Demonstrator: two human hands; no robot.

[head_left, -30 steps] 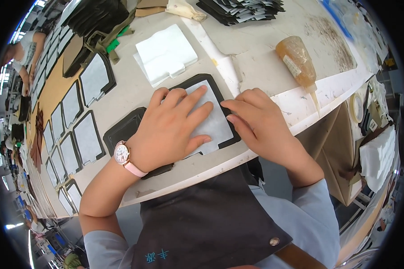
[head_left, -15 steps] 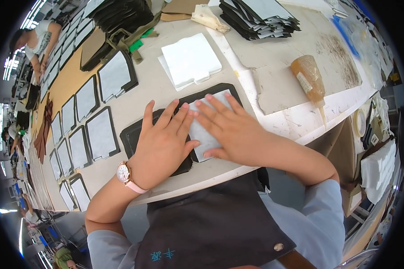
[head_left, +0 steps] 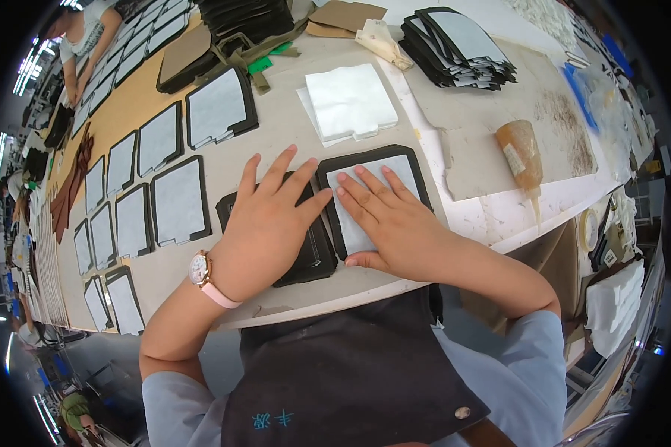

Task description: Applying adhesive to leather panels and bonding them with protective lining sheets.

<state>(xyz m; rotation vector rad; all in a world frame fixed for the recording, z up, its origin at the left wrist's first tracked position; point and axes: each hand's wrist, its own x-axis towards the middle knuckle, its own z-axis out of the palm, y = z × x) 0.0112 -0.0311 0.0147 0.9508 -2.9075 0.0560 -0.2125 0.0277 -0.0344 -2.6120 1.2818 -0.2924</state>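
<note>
My right hand (head_left: 390, 220) lies flat, fingers spread, on a white sheet set inside a black-edged panel (head_left: 406, 165) at the table's front edge. My left hand (head_left: 268, 223), with a pink-strapped watch at the wrist, presses flat on a small stack of black panels (head_left: 313, 257) just left of it. The two hands almost touch at the fingertips. Neither hand grips anything.
A stack of white sheets (head_left: 348, 100) lies beyond my hands. Several finished black-and-white panels (head_left: 177, 200) lie in rows to the left. A pile of such panels (head_left: 462, 45) sits at the back right, a brown glue bottle (head_left: 520, 153) on the right. Another person (head_left: 82, 37) works far left.
The view has shifted. My left hand slid left off the white sheet onto the black stack, and my right hand moved onto the middle of the white sheet.
</note>
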